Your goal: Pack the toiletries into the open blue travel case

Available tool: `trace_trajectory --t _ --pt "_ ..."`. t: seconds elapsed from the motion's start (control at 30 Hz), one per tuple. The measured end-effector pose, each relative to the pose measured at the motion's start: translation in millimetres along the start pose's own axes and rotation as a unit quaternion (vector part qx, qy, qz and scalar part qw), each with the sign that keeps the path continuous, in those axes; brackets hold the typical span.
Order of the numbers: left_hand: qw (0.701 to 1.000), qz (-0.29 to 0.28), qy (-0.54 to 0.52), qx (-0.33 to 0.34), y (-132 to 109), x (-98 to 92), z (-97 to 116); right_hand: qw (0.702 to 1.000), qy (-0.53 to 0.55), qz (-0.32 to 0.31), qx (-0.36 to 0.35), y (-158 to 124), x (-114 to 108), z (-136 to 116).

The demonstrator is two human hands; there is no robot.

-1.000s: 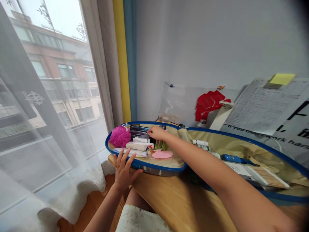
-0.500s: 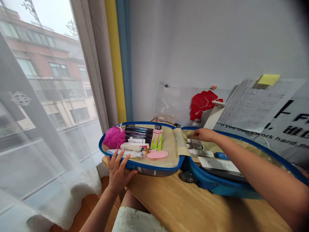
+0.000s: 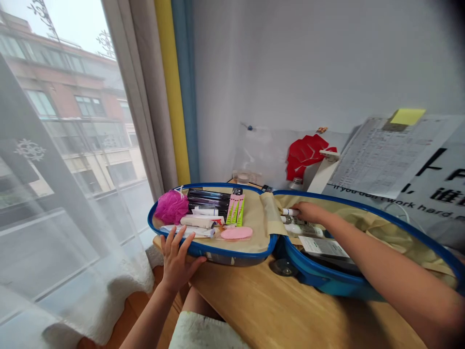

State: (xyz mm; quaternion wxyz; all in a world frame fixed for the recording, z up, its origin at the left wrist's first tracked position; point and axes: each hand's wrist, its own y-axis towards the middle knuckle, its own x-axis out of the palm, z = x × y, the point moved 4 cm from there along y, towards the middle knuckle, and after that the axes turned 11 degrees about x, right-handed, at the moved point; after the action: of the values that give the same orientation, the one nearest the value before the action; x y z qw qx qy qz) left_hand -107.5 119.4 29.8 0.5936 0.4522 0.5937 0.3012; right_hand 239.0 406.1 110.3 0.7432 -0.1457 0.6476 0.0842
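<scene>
A blue suitcase lies open on the wooden table. My left hand rests on the front rim of its left half, fingers spread. Near those fingers are a pink bath puff, a beige tube and a pink oval pad. My right hand reaches into the right half, its fingers closed on a small white bottle in the back of a row of bottles. A clear bottle with a white cap and a white printed packet lie nearer me.
Dark slim packets and pink-green sachets fill the left half's back. The wooden table runs in front of the suitcase. Behind stand a wall with clipped papers and a white post. Sheer curtains hang left.
My right hand has lowered from above the row of bottles onto the white bottle at the back. My left hand stays on the suitcase rim.
</scene>
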Motion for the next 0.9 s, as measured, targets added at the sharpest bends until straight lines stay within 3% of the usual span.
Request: trace_trajectory --t 0.2,0.33,0.43,0.53,0.63,0.77,0.9 --pt "1.0 -0.004 -0.001 -0.001 0.5 0.5 0.3 0.997 0.065 0.039 0.021 -2.2 -13.8 10.7" --pt "1.0 0.0 0.0 -0.002 1.1 0.4 0.8 0.984 0.134 0.101 0.065 -10.9 -38.2 23.5" --pt "1.0 0.003 0.001 0.004 1.4 0.4 1.2 0.972 0.185 0.135 0.059 -19.4 -61.0 10.1" --pt "1.0 -0.002 0.001 0.0 1.1 1.1 1.0 0.967 0.221 0.126 -0.001 -24.2 -80.3 -38.2" --pt "1.0 -0.001 0.002 0.001 0.9 1.2 1.4 0.967 0.222 0.106 -0.068 -23.0 -90.2 -111.0" --pt "1.0 -0.003 0.001 -0.003 1.6 0.5 1.8 0.969 0.195 0.087 -0.128 -13.0 -86.9 -205.8" --pt "1.0 -0.004 0.004 -0.001 2.3 -0.2 3.0 0.975 0.15 0.08 -0.141 2.1 -75.0 -263.0"
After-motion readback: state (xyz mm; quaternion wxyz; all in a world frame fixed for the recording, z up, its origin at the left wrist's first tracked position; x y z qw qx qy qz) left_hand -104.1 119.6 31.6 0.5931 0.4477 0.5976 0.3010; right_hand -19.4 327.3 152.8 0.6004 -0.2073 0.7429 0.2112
